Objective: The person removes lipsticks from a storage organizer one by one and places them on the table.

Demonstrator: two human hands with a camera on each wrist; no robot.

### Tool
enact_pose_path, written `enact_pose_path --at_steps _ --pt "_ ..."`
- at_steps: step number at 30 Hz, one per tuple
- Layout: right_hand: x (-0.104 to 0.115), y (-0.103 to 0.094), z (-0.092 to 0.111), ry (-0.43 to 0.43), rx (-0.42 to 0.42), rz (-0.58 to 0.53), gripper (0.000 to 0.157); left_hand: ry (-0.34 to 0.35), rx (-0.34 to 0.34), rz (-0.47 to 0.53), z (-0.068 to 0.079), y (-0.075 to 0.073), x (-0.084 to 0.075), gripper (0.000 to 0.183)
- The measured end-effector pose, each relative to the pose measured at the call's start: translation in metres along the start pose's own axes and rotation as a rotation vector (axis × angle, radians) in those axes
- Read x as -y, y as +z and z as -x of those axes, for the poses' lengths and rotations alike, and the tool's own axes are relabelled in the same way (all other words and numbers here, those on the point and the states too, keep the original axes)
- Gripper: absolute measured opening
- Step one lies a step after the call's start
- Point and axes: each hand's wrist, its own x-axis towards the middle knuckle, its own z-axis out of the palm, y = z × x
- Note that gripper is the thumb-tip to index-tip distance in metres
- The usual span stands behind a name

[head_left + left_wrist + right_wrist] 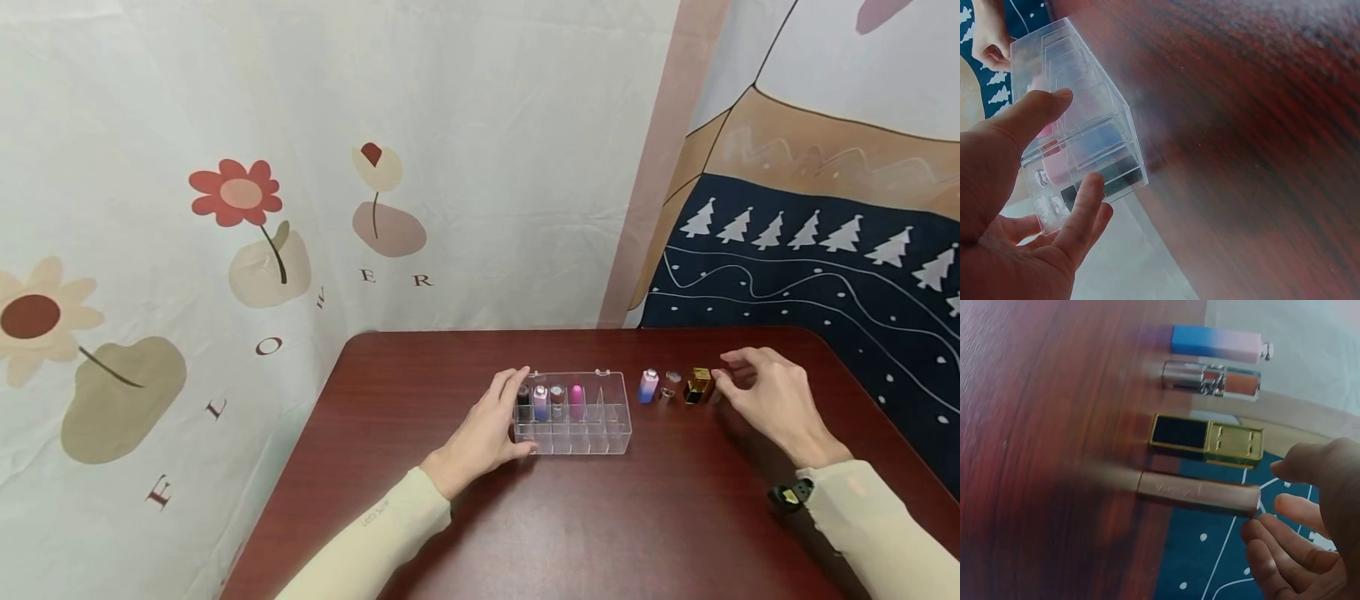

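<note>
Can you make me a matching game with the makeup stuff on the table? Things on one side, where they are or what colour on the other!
Things:
1. clear organizer box
2. blue-to-pink tube
3. black-and-gold tube
4. left hand

Places or colours:
A. stands nearest the right hand
B. rests against the clear box's left end
C. holds four tubes in its back row
D. stands just right of the clear box

Pairs: 1-C, 2-D, 3-A, 4-B
</note>
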Motion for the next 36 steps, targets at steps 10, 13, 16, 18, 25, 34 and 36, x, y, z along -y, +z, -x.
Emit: enact_pose_path --at_steps 10,13,16,18,25,34,36 --pt "0.028 0.001 -0.003 -0.075 -0.147 0.004 0.032 -0.01 0.006 -0.008 -0.001 0.0 -0.001 0.123" --pt "0.037 0.001 -0.003 -0.085 -0.143 -0.022 0.034 -0.019 0.009 -0.007 -0.001 0.001 -0.001 0.124" --pt "0.048 0.002 -0.003 -0.093 -0.122 -0.04 0.036 -0.022 0.009 0.001 -0.001 0.001 -0.001 0.124" --pt "0.055 0.003 -0.004 -0.103 -0.103 -0.044 0.037 -0.019 0.008 0.004 -0.001 0.002 0.0 0.124" --pt "0.076 0.015 -0.005 -0.166 -0.055 -0.05 0.04 -0.006 0.006 -0.01 -0.003 0.0 0.0 0.124" --pt "0.095 0.037 -0.003 -0.222 0.012 -0.082 0.041 -0.022 0.01 -0.018 -0.002 0.001 -0.001 0.124" --pt "0.099 0.04 -0.002 -0.233 0.021 -0.086 0.041 -0.021 0.009 -0.017 -0.002 0.001 -0.001 0.124"
